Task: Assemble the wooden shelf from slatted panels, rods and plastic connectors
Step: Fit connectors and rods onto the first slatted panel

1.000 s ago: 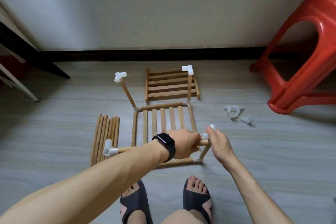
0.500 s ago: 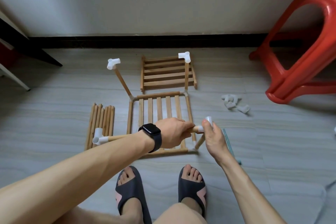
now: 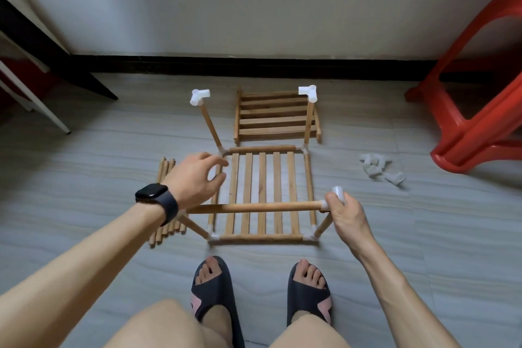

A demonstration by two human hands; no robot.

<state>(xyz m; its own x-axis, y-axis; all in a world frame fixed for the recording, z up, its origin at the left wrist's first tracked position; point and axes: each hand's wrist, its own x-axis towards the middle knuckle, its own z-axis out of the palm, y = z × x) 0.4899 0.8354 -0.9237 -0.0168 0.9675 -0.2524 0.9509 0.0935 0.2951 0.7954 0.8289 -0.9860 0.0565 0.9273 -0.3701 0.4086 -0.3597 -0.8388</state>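
Frame: your slatted panel (image 3: pixel 262 178) lies flat on the floor (image 3: pixel 395 234) just ahead of your feet, with a post rising from each corner out of a plastic joint.
Right hand: your right hand (image 3: pixel 346 215) grips the white corner connector (image 3: pixel 337 193) on top of the near-right post (image 3: pixel 323 224), fingers curled round it and thumb against its side.
Left hand: your left hand (image 3: pixel 197 178) hovers over the panel's left edge, fingers loosely curled and spread, holding nothing.
Top rod: the top rod (image 3: pixel 254 207) runs level across the near side into that connector. Its left end is hidden behind your wrist, so I can't tell if it is seated.
Handling: light, stiff stuff by the look of it. The thin wood shouldn't flex much, and the smooth plastic may slip in your grip. The joints look push-fit, so expect the frame to wobble and rack if you lean on one post.
Where to hold: take the connector itself or the rod right beside it, not mid-span. Push along the rod's axis and brace the post under the joint.
Far side: the far-left post (image 3: pixel 210 127) leans outward and the far-right post (image 3: pixel 308 121) stands straighter. Each is capped with a connector, with nothing joining them yet.
Spares: spare rods (image 3: pixel 159 232) lie beside the panel on your left, loose connectors (image 3: pixel 380 171) sit to the right, and a second slatted panel (image 3: pixel 272 121) lies flat behind.
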